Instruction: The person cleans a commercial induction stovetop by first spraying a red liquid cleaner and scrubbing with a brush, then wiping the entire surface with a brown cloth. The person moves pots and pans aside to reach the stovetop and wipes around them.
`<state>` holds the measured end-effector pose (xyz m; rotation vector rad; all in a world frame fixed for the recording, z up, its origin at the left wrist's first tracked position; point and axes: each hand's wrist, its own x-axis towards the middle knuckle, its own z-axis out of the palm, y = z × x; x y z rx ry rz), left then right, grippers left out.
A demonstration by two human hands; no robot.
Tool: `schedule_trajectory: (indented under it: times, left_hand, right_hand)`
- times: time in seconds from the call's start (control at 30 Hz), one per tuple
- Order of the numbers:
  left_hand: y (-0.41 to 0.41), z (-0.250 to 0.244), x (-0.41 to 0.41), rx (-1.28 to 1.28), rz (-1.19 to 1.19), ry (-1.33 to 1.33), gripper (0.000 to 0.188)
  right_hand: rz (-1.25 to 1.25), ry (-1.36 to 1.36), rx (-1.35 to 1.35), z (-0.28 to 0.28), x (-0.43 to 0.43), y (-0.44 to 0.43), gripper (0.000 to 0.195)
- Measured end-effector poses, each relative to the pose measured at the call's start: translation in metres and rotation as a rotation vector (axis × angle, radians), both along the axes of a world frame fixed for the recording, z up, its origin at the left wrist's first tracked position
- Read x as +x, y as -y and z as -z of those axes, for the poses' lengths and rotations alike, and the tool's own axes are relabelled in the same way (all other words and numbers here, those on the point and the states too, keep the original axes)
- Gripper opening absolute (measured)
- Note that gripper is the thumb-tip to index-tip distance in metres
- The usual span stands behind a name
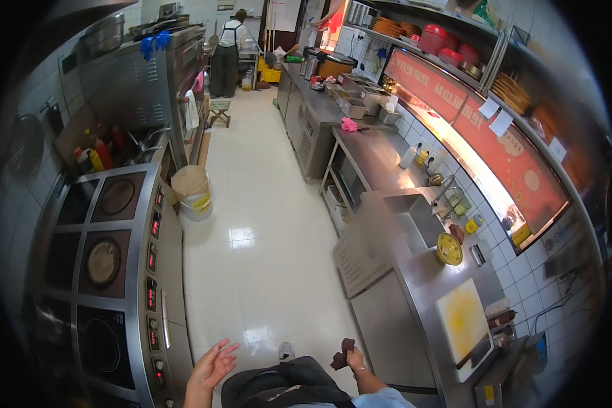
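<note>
My left hand (pixel 215 363) is raised at the lower middle, palm up with fingers apart, holding nothing, beside the induction stove (pixel 140 301). Lower right of the middle, my right hand (pixel 355 358) grips a dark brown cloth (pixel 343 354) that hangs over the floor near the steel counter. On that counter lies a white cutting board (pixel 458 316) with yellow stains, and a knife (pixel 472 353) rests at its near end. A yellow bowl (pixel 449 249) stands beyond the board, beside the sink (pixel 413 217).
A lidded white bucket (pixel 196 201) stands on the floor by the stove. A folding stool (pixel 220 113) and a person (pixel 228 56) in an apron are at the far end of the aisle. Squeeze bottles (pixel 99 153) stand behind the stove. Shelves (pixel 413 43) hang over the right counter.
</note>
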<state>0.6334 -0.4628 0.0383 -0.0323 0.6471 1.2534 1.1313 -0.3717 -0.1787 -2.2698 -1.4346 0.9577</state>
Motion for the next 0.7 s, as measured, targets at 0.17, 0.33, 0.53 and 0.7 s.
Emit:
schedule_trajectory:
  times: [0.17, 0.33, 0.53, 0.7]
  left_hand:
    - [-0.110, 0.000, 0.080, -0.005, 0.226, 0.026, 0.042]
    - [-0.135, 0.031, 0.081, -0.146, 0.216, 0.055, 0.039]
    - [-0.192, 0.068, 0.072, -0.241, 0.246, 0.119, 0.035]
    - [-0.285, 0.103, 0.065, -0.210, 0.302, 0.111, 0.029]
  right_hand:
    - [0.249, -0.382, 0.152, 0.005, 0.083, -0.055, 0.037]
    - [0.268, -0.549, 0.064, -0.068, 0.046, -0.099, 0.032]
    - [0.310, -0.624, 0.121, -0.104, 0.013, -0.145, 0.038]
    - [0.348, -0.590, 0.277, -0.048, 0.020, -0.185, 0.036]
